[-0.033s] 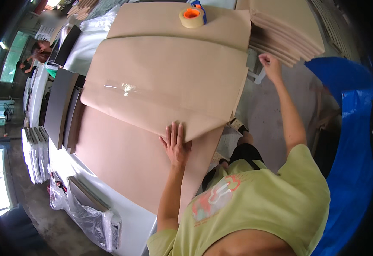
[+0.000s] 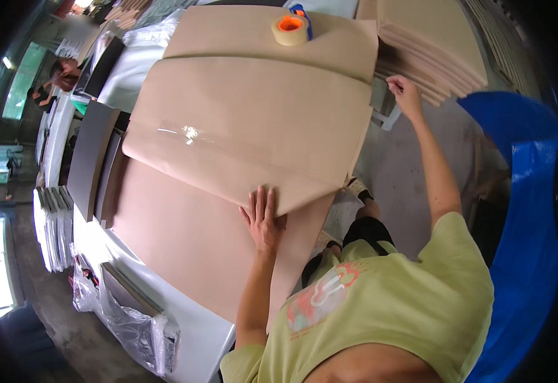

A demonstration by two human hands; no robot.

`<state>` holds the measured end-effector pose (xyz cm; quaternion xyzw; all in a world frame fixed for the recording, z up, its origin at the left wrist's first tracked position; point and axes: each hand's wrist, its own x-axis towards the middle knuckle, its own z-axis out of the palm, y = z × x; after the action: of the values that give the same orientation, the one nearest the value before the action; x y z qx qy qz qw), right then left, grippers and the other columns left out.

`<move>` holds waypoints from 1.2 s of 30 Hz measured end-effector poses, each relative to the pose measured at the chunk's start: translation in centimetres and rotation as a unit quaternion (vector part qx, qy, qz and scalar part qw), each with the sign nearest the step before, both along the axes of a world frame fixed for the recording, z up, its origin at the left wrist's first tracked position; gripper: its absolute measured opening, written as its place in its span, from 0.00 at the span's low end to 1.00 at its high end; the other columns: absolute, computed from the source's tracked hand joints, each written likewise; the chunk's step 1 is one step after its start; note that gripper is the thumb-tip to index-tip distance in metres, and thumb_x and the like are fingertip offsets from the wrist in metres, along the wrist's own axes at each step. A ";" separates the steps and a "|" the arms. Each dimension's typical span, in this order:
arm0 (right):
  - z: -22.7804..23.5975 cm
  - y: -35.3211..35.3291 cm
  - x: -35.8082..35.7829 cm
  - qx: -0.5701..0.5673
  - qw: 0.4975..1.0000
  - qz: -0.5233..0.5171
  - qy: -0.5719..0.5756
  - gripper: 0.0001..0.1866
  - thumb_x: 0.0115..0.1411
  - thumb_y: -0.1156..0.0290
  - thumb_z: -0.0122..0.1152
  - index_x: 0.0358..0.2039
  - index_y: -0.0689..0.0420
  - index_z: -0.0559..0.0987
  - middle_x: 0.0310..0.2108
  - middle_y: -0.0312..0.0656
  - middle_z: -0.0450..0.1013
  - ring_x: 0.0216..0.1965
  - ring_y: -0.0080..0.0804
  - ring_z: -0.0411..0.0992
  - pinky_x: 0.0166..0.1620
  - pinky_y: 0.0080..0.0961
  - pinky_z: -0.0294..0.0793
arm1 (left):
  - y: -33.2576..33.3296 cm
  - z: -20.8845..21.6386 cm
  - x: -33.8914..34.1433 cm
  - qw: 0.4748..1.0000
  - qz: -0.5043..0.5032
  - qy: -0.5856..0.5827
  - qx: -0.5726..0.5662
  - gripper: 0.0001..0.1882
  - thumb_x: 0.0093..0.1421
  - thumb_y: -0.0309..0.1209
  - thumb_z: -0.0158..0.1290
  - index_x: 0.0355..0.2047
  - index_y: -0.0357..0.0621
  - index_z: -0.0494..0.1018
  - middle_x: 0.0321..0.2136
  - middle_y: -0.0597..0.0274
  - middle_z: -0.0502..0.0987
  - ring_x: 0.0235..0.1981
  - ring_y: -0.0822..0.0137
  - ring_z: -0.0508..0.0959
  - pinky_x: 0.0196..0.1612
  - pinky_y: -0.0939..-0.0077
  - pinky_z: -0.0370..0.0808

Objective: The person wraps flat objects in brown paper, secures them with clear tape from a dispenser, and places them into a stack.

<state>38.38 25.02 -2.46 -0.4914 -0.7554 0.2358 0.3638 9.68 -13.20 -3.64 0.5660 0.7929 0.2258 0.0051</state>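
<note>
My left hand (image 2: 265, 220) lies flat with fingers spread, pressing the near edge of a folded brown cardboard sheet (image 2: 247, 108). A strip of clear tape (image 2: 189, 134) shines on that sheet's upper face. Beneath its near edge shows a wide, pinkish-brown lower panel (image 2: 183, 220). My right hand (image 2: 407, 97) is raised off the cardboard's right side, its fingers curled together; anything between them is too small to make out. A tape roll (image 2: 290, 30) with an orange core and a blue dispenser stands at the far end of the cardboard.
Stacked cardboard sheets (image 2: 429, 45) rise at the far right. Dark grey panels (image 2: 90, 159) line the table's left side. Plastic-wrapped boards (image 2: 135, 332) lie at the near left, and another wrapped stack (image 2: 53, 230) stands beyond. A blue sheet (image 2: 528, 210) hangs at right. Other people are at far left.
</note>
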 end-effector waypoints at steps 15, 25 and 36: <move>0.8 14.2 -20.5 -0.018 0.671 0.713 -0.204 0.60 0.29 0.70 0.74 0.64 0.39 0.51 0.67 0.38 0.39 0.66 0.38 0.44 0.64 0.44 0.44 | -2.1 -2.5 2.6 0.952 0.295 -0.078 -0.042 0.53 0.44 0.45 0.57 0.64 0.38 0.40 0.63 0.47 0.49 0.64 0.55 0.50 0.63 0.54 0.42; -0.6 9.4 -16.8 0.077 0.783 0.590 -0.184 0.50 0.43 0.64 0.65 0.64 0.41 0.48 0.67 0.41 0.38 0.66 0.36 0.43 0.61 0.58 0.35 | 1.0 -0.8 4.8 0.923 0.372 -0.094 -0.006 0.52 0.41 0.44 0.55 0.64 0.46 0.44 0.62 0.58 0.56 0.61 0.60 0.59 0.63 0.60 0.44; -6.8 5.1 -10.4 0.247 0.797 0.425 -0.351 0.46 0.53 0.61 0.54 0.65 0.57 0.40 0.65 0.56 0.34 0.66 0.55 0.32 0.61 0.60 0.31 | 12.7 -6.0 14.1 0.786 0.567 -0.133 -0.207 0.40 0.59 0.50 0.38 0.63 0.37 0.40 0.65 0.46 0.40 0.66 0.52 0.39 0.62 0.46 0.35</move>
<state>28.00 30.10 -9.26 -0.0635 -0.9968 -0.0169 0.0460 23.73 -0.53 -9.65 -0.0357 0.9903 0.0910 0.0987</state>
